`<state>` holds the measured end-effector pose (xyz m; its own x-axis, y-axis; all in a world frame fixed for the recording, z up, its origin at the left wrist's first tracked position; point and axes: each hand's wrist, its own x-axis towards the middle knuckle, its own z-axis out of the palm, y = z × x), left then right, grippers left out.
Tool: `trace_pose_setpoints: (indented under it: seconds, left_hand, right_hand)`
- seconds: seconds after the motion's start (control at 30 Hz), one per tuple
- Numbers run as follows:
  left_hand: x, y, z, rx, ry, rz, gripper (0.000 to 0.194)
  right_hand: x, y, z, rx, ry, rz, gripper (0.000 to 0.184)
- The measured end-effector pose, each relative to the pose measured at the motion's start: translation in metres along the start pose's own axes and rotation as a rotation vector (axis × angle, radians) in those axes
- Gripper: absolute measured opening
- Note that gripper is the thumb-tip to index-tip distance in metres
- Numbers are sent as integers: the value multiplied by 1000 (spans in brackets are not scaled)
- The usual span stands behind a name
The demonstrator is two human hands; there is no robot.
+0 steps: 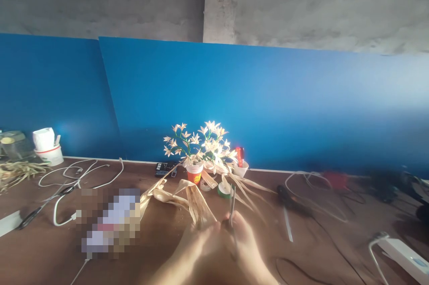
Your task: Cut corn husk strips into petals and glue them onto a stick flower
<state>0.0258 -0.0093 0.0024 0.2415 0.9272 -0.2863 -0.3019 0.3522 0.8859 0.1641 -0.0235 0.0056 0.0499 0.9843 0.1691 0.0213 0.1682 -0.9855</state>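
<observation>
My left hand (201, 238) is closed on the lower end of a broad, dry corn husk (198, 203), which stands up from the fingers. Close beside it, my right hand (241, 233) grips a pair of scissors (232, 202) with the blades pointing up and away from me. The scissors' handles are partly hidden and blurred. Just beyond the hands stands a red and yellow paper cup (194, 175) below pale star-shaped flowers (212, 143) on green stems. More loose husks (169, 198) lie around it. A roll of green tape (224, 191) rests behind the scissors.
White cables (80, 178) tangle on the brown table at the left, near a white tub (50, 155). A white bowl (240, 169) stands behind the flowers. A dark tool with a cord (288, 198) and a white box (407, 258) lie right. A blue panel (268, 106) borders the back.
</observation>
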Motion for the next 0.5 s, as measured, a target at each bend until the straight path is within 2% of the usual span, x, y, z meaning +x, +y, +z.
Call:
trace_pose_setpoints:
  seconds: [0.13,0.23,0.4,0.5]
  left_hand:
    - [7,-5,-3,137,53,85,51]
    - [9,-5,-3,182,85,124,49]
    - [10,-5,-4,163,93,49,42]
    - [9,-5,-2,140,105,41,39]
  right_hand:
    - [-3,-1,1,9,-61,-20,33]
    - [-2,-4,1,12,-52,-10,35]
    - [3,-1,-3,69,-14,98,41]
    - [4,-2,-5,80,-5,109,41]
